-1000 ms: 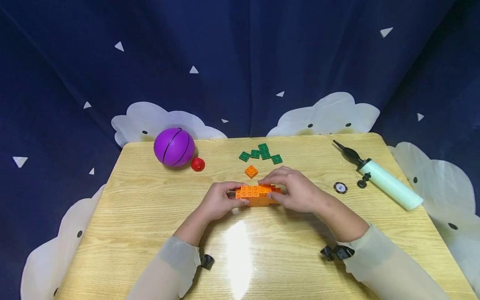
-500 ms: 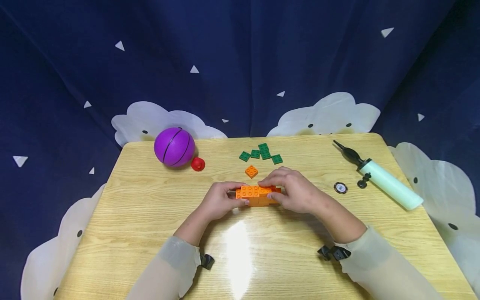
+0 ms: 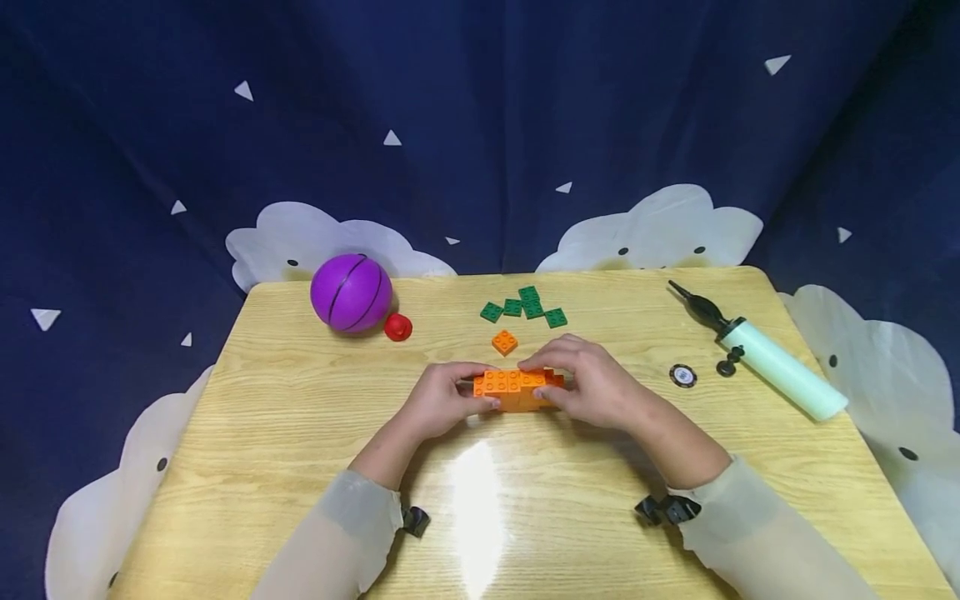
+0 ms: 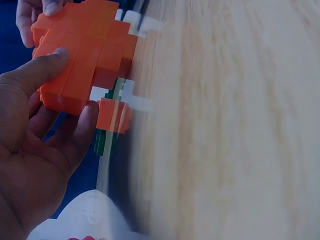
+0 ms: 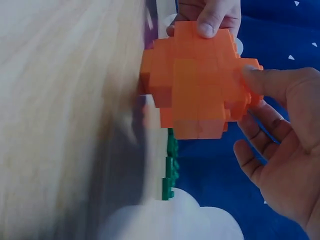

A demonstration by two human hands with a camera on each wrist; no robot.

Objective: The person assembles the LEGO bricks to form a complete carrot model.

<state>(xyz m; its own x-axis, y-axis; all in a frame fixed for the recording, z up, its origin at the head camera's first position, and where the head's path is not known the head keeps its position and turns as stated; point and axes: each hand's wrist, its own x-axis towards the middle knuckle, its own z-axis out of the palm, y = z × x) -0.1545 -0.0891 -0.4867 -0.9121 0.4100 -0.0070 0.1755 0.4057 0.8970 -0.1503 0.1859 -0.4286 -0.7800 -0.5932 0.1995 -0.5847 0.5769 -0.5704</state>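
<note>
An assembly of joined orange building bricks [image 3: 513, 400], wider in its middle rows and with studs on top, sits between my hands at the table's middle. My left hand [image 3: 437, 402] grips its left end, thumb on the near face and fingers behind. At the right end my right hand [image 3: 600, 385] pinches it, with the thumb [image 5: 260, 77] on the near face. The wrist views show the smooth stepped face of the assembly [image 4: 95, 40]; its far side is mostly hidden. Just beyond it lies a loose orange brick [image 3: 505, 342].
Several green bricks [image 3: 532, 309] lie near the back edge of the wooden table [image 3: 300, 433]. A purple ball [image 3: 351, 292] and a small red hat-shaped piece [image 3: 397, 327] are at back left. Rightward lie a poker chip [image 3: 682, 376], a small black piece [image 3: 726, 367] and a hand pump [image 3: 783, 367].
Both hands keep their hold on the orange brick assembly, which stays in place. My right forearm has shifted slightly to the left.
</note>
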